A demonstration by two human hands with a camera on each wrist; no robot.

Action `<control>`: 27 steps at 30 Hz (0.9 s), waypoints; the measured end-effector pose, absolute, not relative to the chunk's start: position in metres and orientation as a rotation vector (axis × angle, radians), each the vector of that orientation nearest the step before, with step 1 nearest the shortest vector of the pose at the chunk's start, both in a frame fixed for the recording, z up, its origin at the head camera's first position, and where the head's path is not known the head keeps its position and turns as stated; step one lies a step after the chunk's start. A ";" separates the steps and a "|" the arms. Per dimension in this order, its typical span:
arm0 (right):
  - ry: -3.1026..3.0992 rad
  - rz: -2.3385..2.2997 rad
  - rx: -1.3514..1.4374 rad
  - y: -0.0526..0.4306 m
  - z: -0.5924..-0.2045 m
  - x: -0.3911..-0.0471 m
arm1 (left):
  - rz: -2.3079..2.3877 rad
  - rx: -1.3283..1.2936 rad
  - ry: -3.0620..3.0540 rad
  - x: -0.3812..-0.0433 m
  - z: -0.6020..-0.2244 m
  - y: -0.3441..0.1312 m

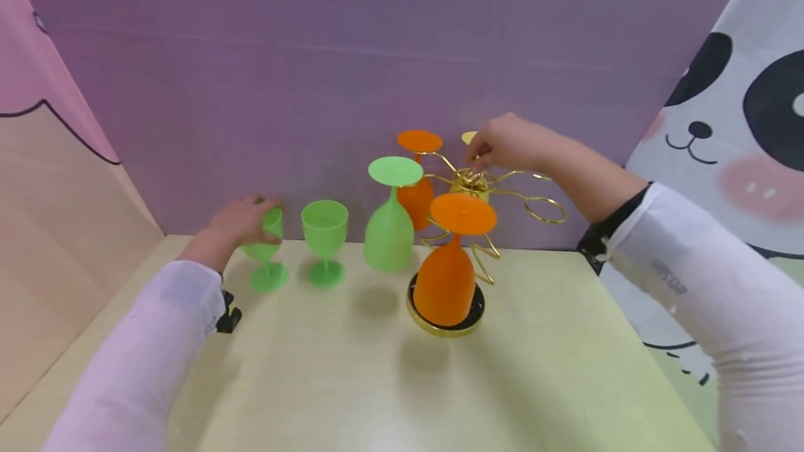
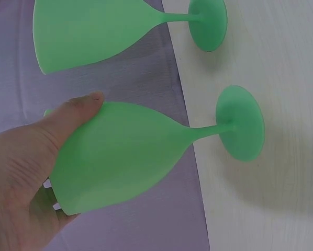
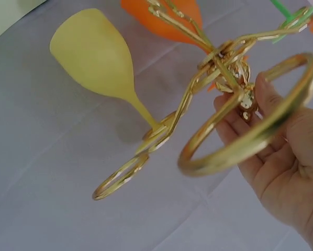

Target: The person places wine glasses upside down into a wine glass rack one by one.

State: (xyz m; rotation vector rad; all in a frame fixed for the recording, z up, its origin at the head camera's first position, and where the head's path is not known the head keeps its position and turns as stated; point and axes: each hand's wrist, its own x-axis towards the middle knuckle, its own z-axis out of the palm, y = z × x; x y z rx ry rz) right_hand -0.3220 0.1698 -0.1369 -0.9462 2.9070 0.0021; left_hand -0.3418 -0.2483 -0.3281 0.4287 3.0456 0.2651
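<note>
Thumb and fingers of my left hand (image 1: 241, 223) grip the bowl of a green goblet (image 2: 120, 154) near its rim; it stands upright, its foot at the table. A second green goblet (image 1: 324, 229) stands upright just to its right. My right hand (image 1: 515, 145) holds the knob on top of a gold wire glass rack (image 3: 235, 156), fingers curled about it. Upside down from the rack's loops hang an orange goblet (image 1: 444, 284) in front, a green goblet (image 1: 388, 236) at left, another orange goblet (image 1: 419, 209) behind, and a yellow goblet (image 3: 96, 57) at the back.
The rack's round black base with a gold rim (image 1: 442, 331) stands on the pale wooden table (image 1: 301, 368). Bare wire loops (image 1: 545, 220) reach out to the right. A purple cloth backdrop (image 1: 314, 89) rises behind the table, with a panda-print cloth (image 1: 766, 173) at right.
</note>
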 end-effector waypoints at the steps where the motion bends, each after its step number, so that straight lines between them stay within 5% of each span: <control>1: 2.916 0.000 -0.937 0.169 -0.137 -0.322 | 0.261 0.433 3.046 -0.342 -0.328 -0.248; 27: 3.047 -0.017 -0.629 0.156 -0.145 -0.315 | 0.250 0.448 3.059 -0.341 -0.333 -0.252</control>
